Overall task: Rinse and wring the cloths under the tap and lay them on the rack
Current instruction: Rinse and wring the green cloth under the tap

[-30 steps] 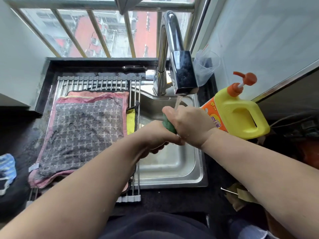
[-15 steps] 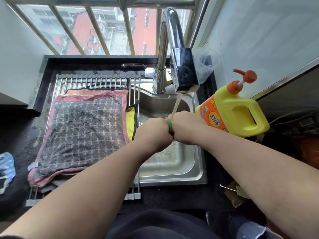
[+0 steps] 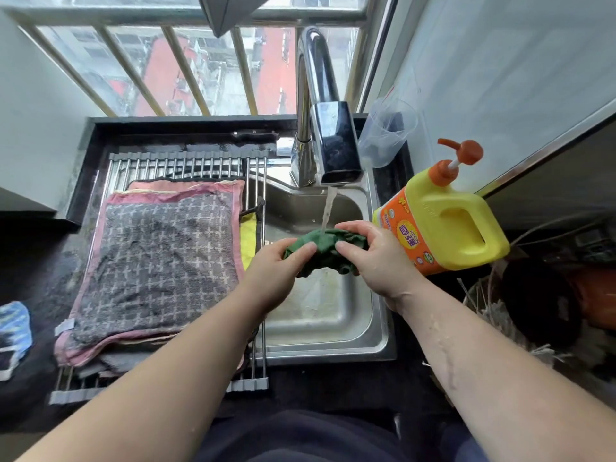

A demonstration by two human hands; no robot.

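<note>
A bunched green cloth [image 3: 325, 246] hangs over the steel sink [image 3: 333, 328], right under the water running from the chrome tap [image 3: 335, 141]. My left hand [image 3: 278, 270] grips its left end and my right hand [image 3: 373, 255] grips its right end, thumbs on top. To the left, the metal roll-up rack [image 3: 186, 161] carries a grey cross-patterned cloth [image 3: 160, 261] with a pink border, lying flat on other cloths. A yellow cloth [image 3: 248, 241] shows at the rack's right edge.
A yellow detergent jug [image 3: 443, 221] with an orange pump stands right of the sink, close to my right hand. A clear plastic cup [image 3: 386, 135] sits behind it. A blue item [image 3: 15, 321] lies far left on the dark counter. Window bars are behind the tap.
My fists were pressed together twisting the cloth tight. Now they have moved apart and the green cloth is spread wider between them under the running water.
</note>
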